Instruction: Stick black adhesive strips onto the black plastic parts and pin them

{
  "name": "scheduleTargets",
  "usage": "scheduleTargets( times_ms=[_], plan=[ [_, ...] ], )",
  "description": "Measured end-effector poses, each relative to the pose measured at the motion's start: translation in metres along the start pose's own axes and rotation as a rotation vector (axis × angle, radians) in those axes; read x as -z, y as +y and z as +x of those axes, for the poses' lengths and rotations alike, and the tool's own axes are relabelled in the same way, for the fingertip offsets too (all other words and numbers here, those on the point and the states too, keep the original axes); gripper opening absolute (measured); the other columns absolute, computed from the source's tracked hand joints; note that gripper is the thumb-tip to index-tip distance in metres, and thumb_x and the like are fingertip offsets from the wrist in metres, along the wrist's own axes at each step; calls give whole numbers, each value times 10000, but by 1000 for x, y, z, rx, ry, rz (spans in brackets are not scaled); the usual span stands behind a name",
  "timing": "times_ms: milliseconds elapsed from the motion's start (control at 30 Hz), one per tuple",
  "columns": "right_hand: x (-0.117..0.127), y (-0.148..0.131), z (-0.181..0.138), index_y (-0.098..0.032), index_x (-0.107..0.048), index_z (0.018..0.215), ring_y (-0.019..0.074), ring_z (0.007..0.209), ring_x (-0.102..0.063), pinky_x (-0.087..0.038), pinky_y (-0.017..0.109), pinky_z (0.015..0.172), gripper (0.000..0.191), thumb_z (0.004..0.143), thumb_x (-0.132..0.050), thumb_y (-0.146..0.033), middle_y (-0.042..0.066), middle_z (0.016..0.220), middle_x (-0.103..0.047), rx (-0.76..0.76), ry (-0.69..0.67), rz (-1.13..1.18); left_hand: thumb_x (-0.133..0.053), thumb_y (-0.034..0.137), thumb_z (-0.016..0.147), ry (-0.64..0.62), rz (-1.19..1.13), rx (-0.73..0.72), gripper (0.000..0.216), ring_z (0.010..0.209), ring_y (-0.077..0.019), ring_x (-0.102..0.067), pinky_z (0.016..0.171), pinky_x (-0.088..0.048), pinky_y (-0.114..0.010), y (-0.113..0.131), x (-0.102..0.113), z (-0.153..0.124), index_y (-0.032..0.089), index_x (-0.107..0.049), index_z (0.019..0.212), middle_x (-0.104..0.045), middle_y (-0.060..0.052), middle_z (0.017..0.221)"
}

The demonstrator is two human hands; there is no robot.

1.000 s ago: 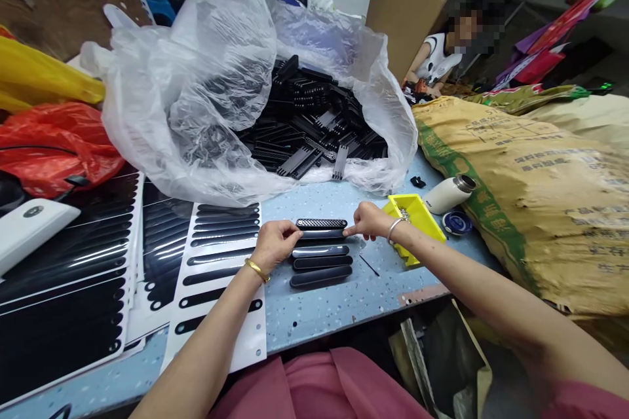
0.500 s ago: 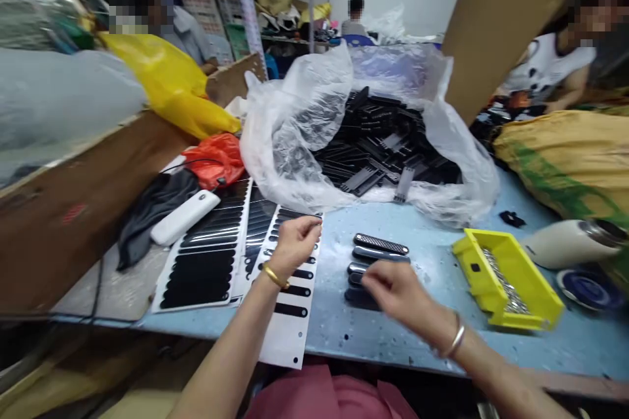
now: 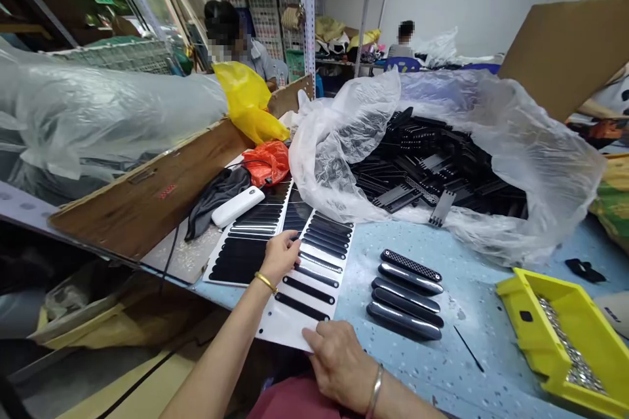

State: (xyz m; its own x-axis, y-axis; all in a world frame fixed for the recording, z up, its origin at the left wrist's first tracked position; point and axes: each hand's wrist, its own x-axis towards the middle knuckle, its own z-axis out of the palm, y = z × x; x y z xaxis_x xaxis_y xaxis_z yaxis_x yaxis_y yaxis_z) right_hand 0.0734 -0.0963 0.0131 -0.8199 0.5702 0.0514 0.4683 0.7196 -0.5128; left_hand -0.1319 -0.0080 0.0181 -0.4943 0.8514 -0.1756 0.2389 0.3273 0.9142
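1. Gripping the lower right corner of the white sheet (image 3: 284, 330) with the right hand (image 3: 341, 363), fingers closed at the edge.
2. Holding the left hand (image 3: 279, 258) over the left part of the same sheet, fingers bent, near the ends of the black strips (image 3: 308, 290); cannot tell whether gripping a strip.
3. Flat on the blue table (image 3: 474, 281), reaching its front edge: the white sheet, with strips in parallel across it and a bare white patch below the lowest.
4. Just left of that, more strip sheets (image 3: 240, 260), packed closely with black.
5. Right of the sheet, apart from both hands, a slanting row of black bars (image 3: 404, 321), the farthest with a dotted face.
6. Farther right, a thin black stick (image 3: 468, 348), then a yellow bin (image 3: 514, 304) with small shiny metal bits (image 3: 565, 347) inside.
7. Behind the sheet and bars, a big clear plastic bag (image 3: 339, 170), open, full of black parts (image 3: 445, 167).
8. To the left rear, a white case (image 3: 238, 207), a dark cloth (image 3: 216, 203), a red bag (image 3: 270, 162) and a yellow bag (image 3: 248, 105) by a wooden board (image 3: 162, 186).
9. Beyond, two seated people (image 3: 261, 60), well apart from the table.
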Motion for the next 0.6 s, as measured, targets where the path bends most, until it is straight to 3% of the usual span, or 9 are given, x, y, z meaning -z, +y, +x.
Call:
scheduleTargets(
  times_ms=[67, 133, 267, 367, 433, 500, 600],
  plan=[
    [5, 4, -12, -214, -649, 1027, 176, 647, -579, -448, 277, 604, 230, 888, -469, -180, 54, 733, -595, -10, 128, 100, -631, 256, 706, 51, -15, -14, 314, 486, -133, -608, 416, -396, -197, 2, 6, 2, 144, -666, 998, -612, 19, 570],
    [10, 9, -26, -237, -630, 1092, 175, 615, -565, -442, 275, 565, 285, 908, -423, -167, 44, 701, -566, -7, 265, 168, -650, 260, 691, 72, -40, -12, 219, 508, -133, -606, 435, -391, -195, 1, 12, -1, 159, -684, 883, -593, 29, 530],
    [2, 21, -55, -291, -467, 1314, 186, 592, -548, -436, 292, 530, 452, 904, -383, -121, 19, 677, -507, 59, 445, 183, -689, 279, 643, -37, -138, 58, 141, 431, -122, -551, 417, -372, -203, -3, 10, -14, 151, -683, 703, -565, 33, 454],
    [-12, 28, -70, -303, -457, 1323, 187, 563, -527, -425, 297, 513, 465, 897, -376, -135, 15, 660, -489, 87, 426, 134, -698, 290, 607, -174, -252, 136, 163, 403, -140, -548, 385, -381, -226, 0, -4, -23, 132, -672, 638, -600, -2, 477],
    [-14, 27, -74, -299, -538, 1239, 186, 586, -537, -437, 296, 532, 368, 895, -445, -207, 24, 674, -513, 87, 316, 85, -708, 258, 565, -226, -334, 172, 146, 389, -143, -541, 377, -388, -236, 5, -12, -26, 127, -650, 591, -592, -7, 465],
    [-7, 24, -74, -277, -613, 1118, 195, 621, -557, -458, 301, 555, 300, 843, -591, -395, 35, 702, -544, 74, 237, 52, -716, 222, 530, -223, -416, 185, 133, 393, -132, -537, 400, -409, -238, 9, -15, -26, 128, -638, 582, -583, 1, 459],
    [18, 18, -60, -208, -646, 1006, 232, 704, -598, -493, 332, 614, 417, 771, -647, -552, 85, 779, -600, 45, 322, 70, -740, 223, 520, -181, -522, 177, 187, 462, -125, -571, 482, -462, -249, 14, -12, -30, 122, -674, 663, -630, -9, 538]
  ],
)
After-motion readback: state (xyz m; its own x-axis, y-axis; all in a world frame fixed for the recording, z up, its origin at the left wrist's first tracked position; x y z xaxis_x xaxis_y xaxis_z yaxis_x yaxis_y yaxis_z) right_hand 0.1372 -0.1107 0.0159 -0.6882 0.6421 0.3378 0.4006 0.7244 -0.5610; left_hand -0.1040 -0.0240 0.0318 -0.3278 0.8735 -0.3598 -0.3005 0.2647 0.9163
